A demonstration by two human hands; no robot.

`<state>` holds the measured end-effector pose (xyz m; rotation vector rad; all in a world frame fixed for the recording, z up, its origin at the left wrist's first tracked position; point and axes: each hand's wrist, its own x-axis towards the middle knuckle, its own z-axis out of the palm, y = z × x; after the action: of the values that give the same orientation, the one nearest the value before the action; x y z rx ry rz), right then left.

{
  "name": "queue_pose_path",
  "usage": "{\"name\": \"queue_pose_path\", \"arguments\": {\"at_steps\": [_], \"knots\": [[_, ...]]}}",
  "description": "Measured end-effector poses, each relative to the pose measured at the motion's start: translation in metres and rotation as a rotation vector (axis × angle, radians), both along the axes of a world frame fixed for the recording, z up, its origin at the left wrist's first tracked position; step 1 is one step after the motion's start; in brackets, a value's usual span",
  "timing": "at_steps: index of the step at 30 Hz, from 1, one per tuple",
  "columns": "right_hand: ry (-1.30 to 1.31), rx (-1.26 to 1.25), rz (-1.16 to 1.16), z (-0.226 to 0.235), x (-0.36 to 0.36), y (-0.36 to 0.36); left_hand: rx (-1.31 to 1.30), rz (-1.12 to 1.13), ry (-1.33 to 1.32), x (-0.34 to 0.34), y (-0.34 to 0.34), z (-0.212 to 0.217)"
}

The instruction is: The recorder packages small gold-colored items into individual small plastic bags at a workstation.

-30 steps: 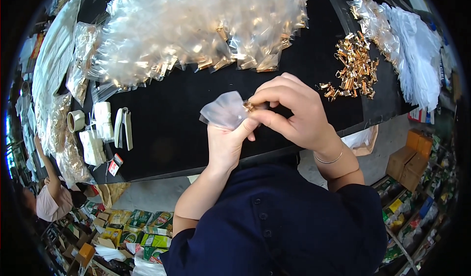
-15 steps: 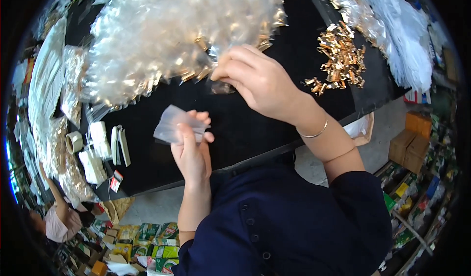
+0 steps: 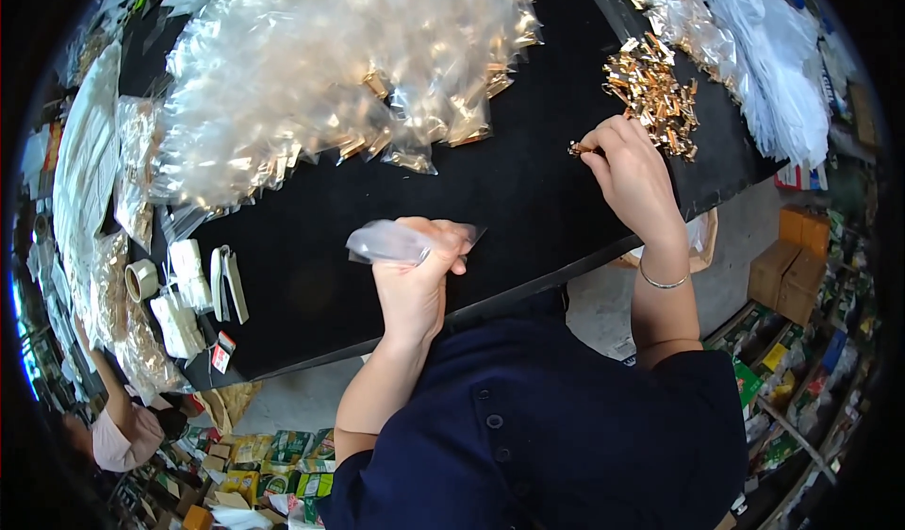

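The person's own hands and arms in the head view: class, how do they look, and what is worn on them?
The left hand and right hand are ungloved. A thin silvery bangle rings the right wrist. Dark navy short sleeves leave both forearms bare.

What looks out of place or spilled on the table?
Nothing clearly stands out. The gold pieces lie loose near the right hand, but mostly heaped together, not strewn about. A small red-and-white card lies askew near the table's front edge, which seems harmless.
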<state>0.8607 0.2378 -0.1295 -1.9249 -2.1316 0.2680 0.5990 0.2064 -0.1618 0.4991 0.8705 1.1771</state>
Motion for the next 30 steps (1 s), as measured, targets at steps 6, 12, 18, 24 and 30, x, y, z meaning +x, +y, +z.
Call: {"name": "queue_pose_path", "arguments": {"at_steps": [6,12,18,24,30], "knots": [[0.697,0.000,0.045,0.021,-0.044,0.009,-0.099,-0.081,0.041,-0.009,0.004,-0.009],[0.816,-0.035,0.373,0.041,-0.083,0.012,-0.104,-0.096,-0.045,-0.009,0.006,-0.001],[0.868,-0.100,0.437,0.018,-0.096,0.003,-0.061,-0.075,-0.030,-0.007,-0.004,-0.006],[0.621,0.187,0.503,0.034,-0.072,0.019,-0.006,-0.073,0.142,-0.014,-0.006,0.000],[0.374,0.305,0.411,0.003,-0.047,0.070,0.153,-0.274,0.307,-0.022,0.027,0.000]]}}
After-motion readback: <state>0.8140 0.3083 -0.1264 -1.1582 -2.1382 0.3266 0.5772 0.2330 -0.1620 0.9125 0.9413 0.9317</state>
